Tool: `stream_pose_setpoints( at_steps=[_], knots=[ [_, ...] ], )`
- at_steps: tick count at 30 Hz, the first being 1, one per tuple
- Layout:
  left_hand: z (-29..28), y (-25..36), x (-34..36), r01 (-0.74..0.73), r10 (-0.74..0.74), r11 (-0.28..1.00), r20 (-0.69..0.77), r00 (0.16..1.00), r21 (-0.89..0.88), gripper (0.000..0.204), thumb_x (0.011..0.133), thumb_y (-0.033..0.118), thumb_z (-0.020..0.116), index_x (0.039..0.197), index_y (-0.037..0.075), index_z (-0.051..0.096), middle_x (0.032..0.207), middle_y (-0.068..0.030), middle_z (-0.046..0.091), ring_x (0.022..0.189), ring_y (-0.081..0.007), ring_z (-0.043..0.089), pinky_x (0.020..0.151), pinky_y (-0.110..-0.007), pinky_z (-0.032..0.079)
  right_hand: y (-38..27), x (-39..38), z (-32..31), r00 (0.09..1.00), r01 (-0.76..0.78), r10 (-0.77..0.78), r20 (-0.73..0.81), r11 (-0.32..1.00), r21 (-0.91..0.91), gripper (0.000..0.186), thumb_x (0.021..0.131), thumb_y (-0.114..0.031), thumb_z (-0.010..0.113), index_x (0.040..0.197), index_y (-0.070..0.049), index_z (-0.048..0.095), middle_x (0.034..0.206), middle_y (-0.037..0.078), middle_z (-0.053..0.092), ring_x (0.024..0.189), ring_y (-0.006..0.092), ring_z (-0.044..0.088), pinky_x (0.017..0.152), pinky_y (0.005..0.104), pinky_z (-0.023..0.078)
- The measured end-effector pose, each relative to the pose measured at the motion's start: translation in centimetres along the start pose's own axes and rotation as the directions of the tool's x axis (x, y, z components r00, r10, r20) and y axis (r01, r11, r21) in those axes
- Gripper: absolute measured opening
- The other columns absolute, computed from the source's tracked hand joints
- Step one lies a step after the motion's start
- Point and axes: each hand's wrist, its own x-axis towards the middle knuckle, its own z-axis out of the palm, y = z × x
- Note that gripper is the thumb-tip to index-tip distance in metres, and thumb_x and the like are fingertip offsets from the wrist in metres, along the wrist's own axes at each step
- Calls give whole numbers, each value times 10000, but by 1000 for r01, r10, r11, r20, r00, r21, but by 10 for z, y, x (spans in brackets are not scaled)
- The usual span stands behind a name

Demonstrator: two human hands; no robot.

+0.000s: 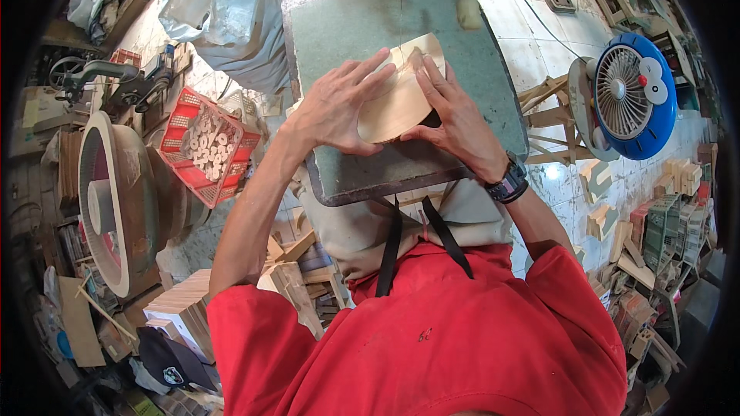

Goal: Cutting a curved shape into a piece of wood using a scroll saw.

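Note:
A pale wooden piece point(397, 104) with a rounded near end and a straighter far end rests on the greenish saw table point(331, 54). A thin upright blade point(401, 11) comes down from the machine's arm to its far part. My left hand point(339, 100) grips the wood's left side, fingers pointing toward the blade and thumb at the near edge. On the right side my right hand point(455, 115) holds it too, fingertips pressed on top and thumb at the near edge. The contact between blade and wood is too fine to make out.
Left stand a red plastic basket point(208, 146) of small wooden pieces, a large round machine bowl point(116, 200) and a pale plastic bag point(227, 23). A blue fan point(636, 96) is at the right. Wood offcuts point(640, 258) are piled at lower right.

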Motion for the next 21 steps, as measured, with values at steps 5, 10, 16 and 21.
stream_pose_setpoints(
  at_steps=[5, 10, 16, 21],
  knots=[
    [0, 1, 0, 15, -15, 1000, 1, 1000, 0, 1081, 539, 379, 855, 1485, 45, 453, 1578, -151, 392, 1270, -355, 530, 1078, -432, 464, 0, 2, -1, 1000, 14, -14, -8, 1000, 11, 1029, 725, -457, 838, 1519, 1, 369, 1620, 211, 300, 1461, 507, 279, 1191, 499, 325],
    [0, 2, 0, 29, -29, 1000, -5, 1000, -2, 1090, 534, 381, 856, 1491, 51, 449, 1578, -149, 394, 1270, -353, 533, 1077, -430, 464, -3, 3, -4, 1000, -18, 17, 17, 1000, 17, 1025, 734, -476, 823, 1510, 17, 370, 1613, 224, 303, 1451, 490, 310, 1211, 506, 291],
    [2, 1, 1, 32, -32, 999, -16, 999, -4, 1098, 525, 439, 850, 1475, 48, 461, 1564, -169, 403, 1250, -366, 536, 1068, -443, 465, 5, 4, -1, 999, 39, -39, -14, 999, 14, 1020, 733, -484, 819, 1515, -3, 375, 1613, 217, 306, 1443, 492, 319, 1215, 507, 285],
    [3, 1, 0, 46, -46, 999, -23, 999, 3, 1113, 516, 452, 856, 1474, 45, 463, 1566, -169, 401, 1248, -358, 535, 1065, -439, 467, 6, 5, -3, 999, 39, -39, 4, 999, 9, 1029, 738, -504, 805, 1531, -23, 357, 1627, 198, 286, 1461, 487, 290, 1209, 495, 304]
  ],
)
